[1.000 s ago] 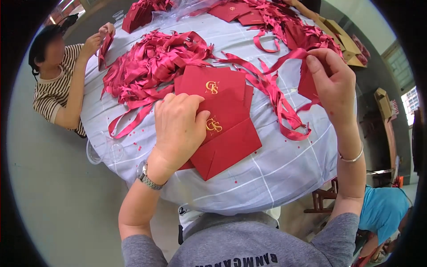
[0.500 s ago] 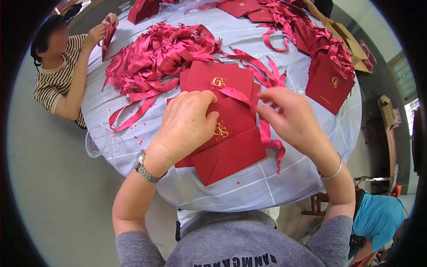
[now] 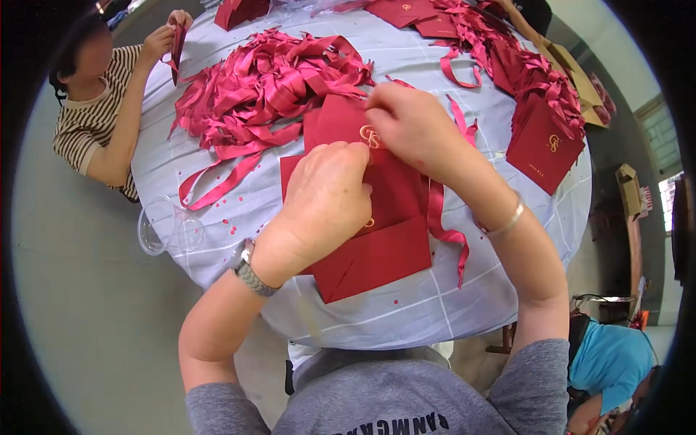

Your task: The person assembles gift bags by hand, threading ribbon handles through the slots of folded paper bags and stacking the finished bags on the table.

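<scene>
A red paper gift bag (image 3: 380, 255) with a gold emblem lies flat in front of me, its folded bottom toward me, on top of more red bags (image 3: 336, 119). My left hand (image 3: 326, 196) is closed at the bag's top edge, thumb and fingers pinched on it. Above it, my right hand (image 3: 417, 123) is curled in a pinch over the far bags; its fingertips hide whatever they hold. A dark pink ribbon (image 3: 436, 210) trails down beside the bag's right edge.
Beyond my left hand lies a big heap of pink ribbons (image 3: 268, 94). A clear plastic cup (image 3: 156, 225) lies at the table's left edge. Ribboned red bags (image 3: 544, 148) are stacked at the right. A person in a striped shirt (image 3: 98, 134) holds a red bag at the left.
My right hand has moved up and left, from beside the bag to beyond my left hand. The ribbon stretch seen between my hands is now hidden. My left hand has shifted slightly right.
</scene>
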### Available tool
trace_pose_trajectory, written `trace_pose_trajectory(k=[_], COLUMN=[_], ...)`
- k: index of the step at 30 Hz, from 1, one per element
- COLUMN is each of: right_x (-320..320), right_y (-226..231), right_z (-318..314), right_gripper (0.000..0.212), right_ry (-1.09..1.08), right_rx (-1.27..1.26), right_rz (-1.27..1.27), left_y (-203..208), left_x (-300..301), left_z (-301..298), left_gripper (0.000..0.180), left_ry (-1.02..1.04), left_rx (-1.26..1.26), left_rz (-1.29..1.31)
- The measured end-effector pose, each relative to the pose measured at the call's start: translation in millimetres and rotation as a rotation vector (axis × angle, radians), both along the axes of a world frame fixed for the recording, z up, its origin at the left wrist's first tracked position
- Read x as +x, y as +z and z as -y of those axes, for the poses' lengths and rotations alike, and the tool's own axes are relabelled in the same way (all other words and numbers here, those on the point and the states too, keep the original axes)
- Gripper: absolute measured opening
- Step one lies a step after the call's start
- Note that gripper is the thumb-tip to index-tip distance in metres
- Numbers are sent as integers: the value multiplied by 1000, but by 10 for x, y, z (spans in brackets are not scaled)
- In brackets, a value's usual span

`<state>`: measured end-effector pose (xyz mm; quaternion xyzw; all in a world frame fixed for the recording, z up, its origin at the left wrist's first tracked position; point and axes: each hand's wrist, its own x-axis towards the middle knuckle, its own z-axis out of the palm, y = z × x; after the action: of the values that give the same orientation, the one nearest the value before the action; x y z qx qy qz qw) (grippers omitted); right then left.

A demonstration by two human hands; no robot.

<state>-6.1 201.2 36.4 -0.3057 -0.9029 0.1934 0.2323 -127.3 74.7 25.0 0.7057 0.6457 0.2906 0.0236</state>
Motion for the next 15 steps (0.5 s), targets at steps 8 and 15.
trace_pose_trajectory(k=[8,15], right_x=[682,626], right_y=[-27,-251], right_z=[809,809], right_gripper=[10,5], right_ry=[9,-13], right_rx=[-306,-94], right_rz=[-144,-254], left_y=[152,130], left_x=[-94,-117], left_z=[-29,-32], left_gripper=[29,21], left_ry=[-4,-74], left_rx=[-453,-563], left_rz=[443,658])
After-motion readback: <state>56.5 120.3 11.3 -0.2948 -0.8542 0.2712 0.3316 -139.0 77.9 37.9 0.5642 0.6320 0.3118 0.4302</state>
